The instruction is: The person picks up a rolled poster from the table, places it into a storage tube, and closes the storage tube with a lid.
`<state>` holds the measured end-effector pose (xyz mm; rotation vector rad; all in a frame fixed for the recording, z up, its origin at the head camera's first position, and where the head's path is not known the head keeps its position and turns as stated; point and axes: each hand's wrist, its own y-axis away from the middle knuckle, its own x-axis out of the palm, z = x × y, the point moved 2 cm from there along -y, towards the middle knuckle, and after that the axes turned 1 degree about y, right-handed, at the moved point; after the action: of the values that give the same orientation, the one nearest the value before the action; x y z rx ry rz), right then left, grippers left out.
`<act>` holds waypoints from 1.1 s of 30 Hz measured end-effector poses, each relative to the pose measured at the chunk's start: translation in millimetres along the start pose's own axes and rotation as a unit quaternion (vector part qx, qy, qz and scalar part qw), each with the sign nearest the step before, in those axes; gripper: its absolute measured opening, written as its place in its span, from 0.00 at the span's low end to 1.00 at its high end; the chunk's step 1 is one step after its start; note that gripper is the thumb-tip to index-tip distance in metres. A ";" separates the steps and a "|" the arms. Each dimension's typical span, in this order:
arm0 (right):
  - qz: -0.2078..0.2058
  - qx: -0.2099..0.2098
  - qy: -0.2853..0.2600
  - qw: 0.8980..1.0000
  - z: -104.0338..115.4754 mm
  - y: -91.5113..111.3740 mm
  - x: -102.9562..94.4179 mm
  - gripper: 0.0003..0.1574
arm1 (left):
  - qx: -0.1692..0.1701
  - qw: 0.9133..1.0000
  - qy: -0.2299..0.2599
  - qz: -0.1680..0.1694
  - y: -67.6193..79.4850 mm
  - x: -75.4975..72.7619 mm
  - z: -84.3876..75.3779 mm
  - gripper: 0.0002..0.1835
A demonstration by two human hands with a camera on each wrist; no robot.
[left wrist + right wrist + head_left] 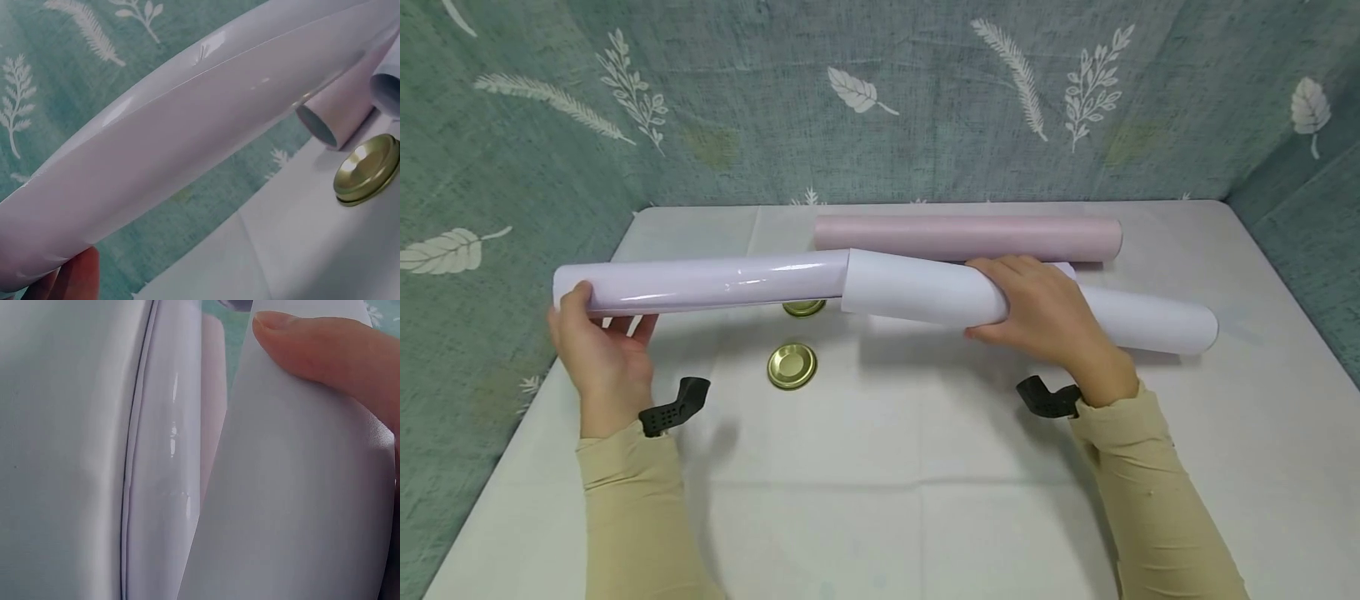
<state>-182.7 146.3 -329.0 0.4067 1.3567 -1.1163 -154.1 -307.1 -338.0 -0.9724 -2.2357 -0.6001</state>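
A glossy pale lilac roll (722,283) slants slightly across the head view, its overlapping sheet edge visible in the left wrist view. My left hand (606,358) holds its left end, thumb in front and fingers underneath. My right hand (1045,308) grips a matte white roll (917,287) from above, thumb along its near side. The white roll's left end meets and overlaps the lilac roll's right end; whether one sits inside the other I cannot tell. Another white tube (1157,319) extends rightward beyond my right hand, partly hidden by it.
Behind the held rolls, a pink roll (970,237) lies along the table's back. A gold lid (792,367) lies on the white-covered table (850,517); a second gold lid (804,308) is partly covered by the lilac roll. Leaf-patterned green cloth (925,150) hangs around the table.
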 end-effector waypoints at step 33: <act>-0.021 0.030 0.003 0.999 -8.2 -0.6 1.3 0.47 | -0.016 0.997 0.080 -0.008 -2.7 1.5 2.4 0.21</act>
<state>-187.9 152.1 -332.0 0.4271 1.3438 -1.1928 -157.8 -306.6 -339.1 -0.8917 -2.0999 -0.6974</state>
